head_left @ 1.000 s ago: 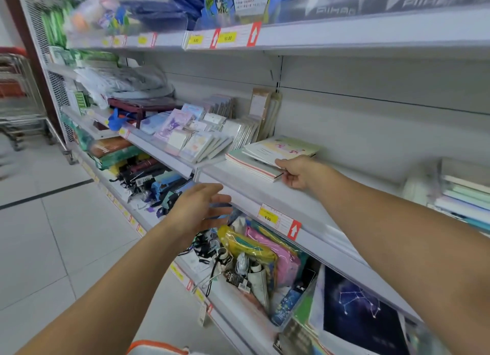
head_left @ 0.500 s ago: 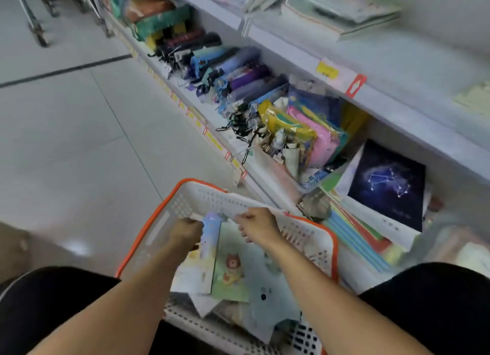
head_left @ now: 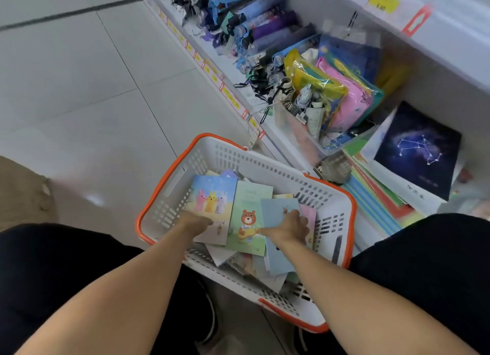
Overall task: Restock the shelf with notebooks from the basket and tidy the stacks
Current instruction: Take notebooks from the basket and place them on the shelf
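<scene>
A white basket with an orange rim (head_left: pixel 265 166) stands on the floor between my knees, holding several loose notebooks. My left hand (head_left: pixel 197 223) grips the lower edge of a notebook with three coloured rabbits (head_left: pixel 212 195). My right hand (head_left: pixel 290 228) has its fingers curled on a pale blue notebook (head_left: pixel 277 256). Between the two lies a green notebook with a bear (head_left: pixel 249 216). More notebooks are buried underneath. The upper shelf with the notebook stacks is out of view.
The bottom shelf runs along the right: folded umbrellas (head_left: pixel 265 23), a clear bin of coloured pouches (head_left: pixel 344 94), a dark constellation notebook (head_left: pixel 419 147) on stacked coloured folders (head_left: pixel 376 200). A yellow price tag (head_left: pixel 381 1) marks the shelf edge above. Tiled floor lies to the left.
One second ago both hands were up at the shelf, the right on a notebook stack. My view has dropped to the basket, and both hands now hold notebooks inside it.
</scene>
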### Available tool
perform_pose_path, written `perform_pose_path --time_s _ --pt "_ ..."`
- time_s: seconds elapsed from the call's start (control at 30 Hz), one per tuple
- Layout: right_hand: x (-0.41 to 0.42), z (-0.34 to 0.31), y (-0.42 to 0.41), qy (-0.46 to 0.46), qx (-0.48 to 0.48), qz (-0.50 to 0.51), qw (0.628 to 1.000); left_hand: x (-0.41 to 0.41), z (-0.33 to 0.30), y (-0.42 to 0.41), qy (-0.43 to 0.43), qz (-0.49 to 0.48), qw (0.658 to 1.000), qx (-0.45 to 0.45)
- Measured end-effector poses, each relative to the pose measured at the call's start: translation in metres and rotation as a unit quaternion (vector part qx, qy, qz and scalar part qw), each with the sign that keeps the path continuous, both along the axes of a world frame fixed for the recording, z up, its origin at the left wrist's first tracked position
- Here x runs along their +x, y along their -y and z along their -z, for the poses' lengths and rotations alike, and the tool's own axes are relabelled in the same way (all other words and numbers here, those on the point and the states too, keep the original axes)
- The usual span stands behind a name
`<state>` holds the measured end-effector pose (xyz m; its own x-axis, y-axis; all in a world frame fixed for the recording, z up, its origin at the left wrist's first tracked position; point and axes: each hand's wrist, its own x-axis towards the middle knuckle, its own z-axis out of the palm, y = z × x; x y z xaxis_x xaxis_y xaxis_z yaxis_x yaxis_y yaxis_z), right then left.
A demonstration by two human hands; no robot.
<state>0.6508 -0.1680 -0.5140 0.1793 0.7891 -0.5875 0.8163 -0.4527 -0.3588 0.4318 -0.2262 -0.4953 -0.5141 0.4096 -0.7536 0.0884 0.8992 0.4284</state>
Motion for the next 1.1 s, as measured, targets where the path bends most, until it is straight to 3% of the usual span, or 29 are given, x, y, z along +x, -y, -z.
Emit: perform_pose_path --time_s 0.07,0.13,0.37,0.47,0.57,0.73,0.87,1.0,1.1 --pt "0.005 0.012 0.005 -0.019 -0.053 -0.062 0.996 0.001 0.000 -0.002 0.020 -0.039 0.999 -0.003" --pt "0.010 0.026 0.011 -0.023 -0.044 -0.100 0.994 0.002 -0.002 -0.003 0.008 -0.062 0.998 -0.009" --pt "0.005 0.015 0.011 0.023 -0.033 -0.170 0.985 0.002 -0.002 -0.007 -0.033 -0.029 0.999 -0.003" --pt "-0.001 -0.012 0.009 0.059 0.044 -0.196 0.978 0.003 -0.007 -0.010 0.018 -0.063 0.997 0.041" --pt "-0.015 -0.047 0.000 0.072 0.131 -0.190 0.970 0.010 -0.015 -0.009 0.056 -0.029 0.996 0.063" --pt "-0.046 -0.094 -0.003 0.021 0.230 -0.295 0.927 0.024 -0.035 -0.013 0.070 0.016 0.983 0.172" --pt "-0.063 -0.095 0.013 -0.056 0.212 -0.350 0.911 0.030 -0.054 -0.021 0.188 -0.037 0.953 0.236" --pt "-0.060 -0.081 0.010 -0.195 0.081 -0.320 0.924 0.024 -0.062 -0.017 0.223 -0.053 0.934 0.274" --pt "-0.053 -0.077 -0.002 -0.209 0.111 -0.290 0.927 0.021 -0.059 -0.013 0.257 -0.084 0.922 0.276"
